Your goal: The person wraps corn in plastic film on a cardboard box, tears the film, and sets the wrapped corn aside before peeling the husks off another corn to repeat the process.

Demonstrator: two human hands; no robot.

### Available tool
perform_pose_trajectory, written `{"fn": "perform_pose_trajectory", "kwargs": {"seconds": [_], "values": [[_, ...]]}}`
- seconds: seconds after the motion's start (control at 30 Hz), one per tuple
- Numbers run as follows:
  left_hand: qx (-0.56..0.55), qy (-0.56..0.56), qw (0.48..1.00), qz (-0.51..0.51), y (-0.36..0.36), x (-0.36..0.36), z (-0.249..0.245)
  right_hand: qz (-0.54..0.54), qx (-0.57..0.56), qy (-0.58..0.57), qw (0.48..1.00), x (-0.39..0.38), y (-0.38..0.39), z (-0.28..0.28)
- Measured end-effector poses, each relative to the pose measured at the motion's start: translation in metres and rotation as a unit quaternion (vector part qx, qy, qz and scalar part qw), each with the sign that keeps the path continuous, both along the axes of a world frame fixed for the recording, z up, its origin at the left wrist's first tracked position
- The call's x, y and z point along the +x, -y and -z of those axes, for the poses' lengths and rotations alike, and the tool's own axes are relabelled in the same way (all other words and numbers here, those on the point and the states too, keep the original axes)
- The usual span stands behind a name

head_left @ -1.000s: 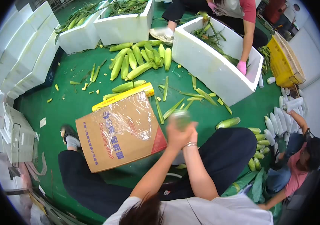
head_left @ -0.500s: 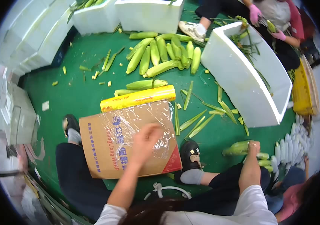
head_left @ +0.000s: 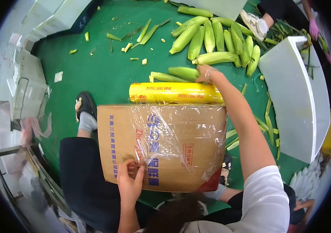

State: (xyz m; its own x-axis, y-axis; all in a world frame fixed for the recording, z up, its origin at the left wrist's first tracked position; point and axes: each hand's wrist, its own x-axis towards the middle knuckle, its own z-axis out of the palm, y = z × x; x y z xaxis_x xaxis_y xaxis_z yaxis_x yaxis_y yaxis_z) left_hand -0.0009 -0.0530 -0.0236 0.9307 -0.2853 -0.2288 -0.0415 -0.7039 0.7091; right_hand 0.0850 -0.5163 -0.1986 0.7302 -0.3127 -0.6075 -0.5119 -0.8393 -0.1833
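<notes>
My right hand reaches past the yellow roll of cling film, its fingers wrapped round the end of a green-husked ear of corn. Just left of that lies another ear of corn, partly behind the roll. My left hand is over the near edge of a brown cardboard box, fingers bent and thumb apart, holding nothing. Clear film stretches across the box top, and the roll rests along its far edge.
A pile of husked-on corn ears lies on the green floor beyond. A white foam box stands at right, near another person's shoe. Wrapped ears are stacked at lower right. Foam boxes line the left.
My right hand has moved from the lower right, where it held an ear, to the ear behind the roll. My left hand has drawn back toward the box's near edge. The view has shifted.
</notes>
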Motion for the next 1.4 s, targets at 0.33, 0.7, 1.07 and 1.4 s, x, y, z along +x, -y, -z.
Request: {"fn": "perform_pose_trajectory", "kwargs": {"seconds": [0.33,0.7,1.07,1.4], "values": [[0.109,0.046,0.987,0.113,0.007,0.000,0.006,0.049,-0.194,0.560,0.804,-0.132,-0.081,-0.233],[0.054,-0.009,0.990,0.128,-0.014,0.010,-0.023,-0.117,-0.139,0.410,0.894,-0.177,-0.228,-0.186],[-0.202,0.152,0.943,0.216,0.034,0.008,0.029,-0.158,0.057,0.393,0.904,-0.189,-0.244,-0.185],[0.014,0.339,0.812,0.476,0.032,0.039,0.009,0.070,-0.124,0.445,0.884,-0.294,-0.243,-0.150]]}}
